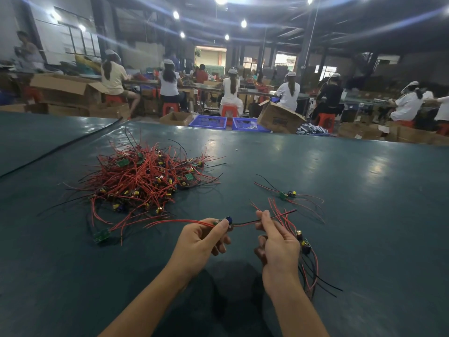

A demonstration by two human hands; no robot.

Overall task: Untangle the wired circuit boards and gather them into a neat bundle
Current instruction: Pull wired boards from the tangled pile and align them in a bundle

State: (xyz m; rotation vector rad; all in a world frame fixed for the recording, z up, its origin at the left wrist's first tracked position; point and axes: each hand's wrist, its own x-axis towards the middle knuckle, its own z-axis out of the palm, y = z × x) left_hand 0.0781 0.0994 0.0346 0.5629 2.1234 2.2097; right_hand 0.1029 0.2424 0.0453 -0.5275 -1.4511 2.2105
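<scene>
Both hands are up over the dark green worktop [364, 190], with one wired board [225, 220] stretched between them. The left hand [201, 242] pinches that little board, blue part on top, its fingers [220, 229] curled in tight around it, and the board's red leads trail off to the left towards the heap. From the board a black lead [244, 223] runs across the gap to the right hand [279, 244], where thumb and forefinger are closed on it and the wire end pokes out past the fingertips. The right hand is carrying more besides: a small bundle [303, 242] of boards with yellow and dark parts sits against the far side of the palm, with red wires fanning upward and red and black ones hanging down to the worktop by the wrist. How the lower fingers of that hand lie around the bundle is hidden. Up and to the left, well apart from the hands, sits the tangled pile [143, 181], a thick knot of red and black wire with green boards and yellow parts showing through. A stray board [101, 235] lies at the pile's near edge, its wires running back into the tangle. To the right, near the right hand, a single board [285, 194] lies alone with its leads spread out. Beyond the worktop's far edge are blue crates [209, 121], a tipped cardboard box [279, 117] and seated workers [289, 93] on red stools [228, 110].
</scene>
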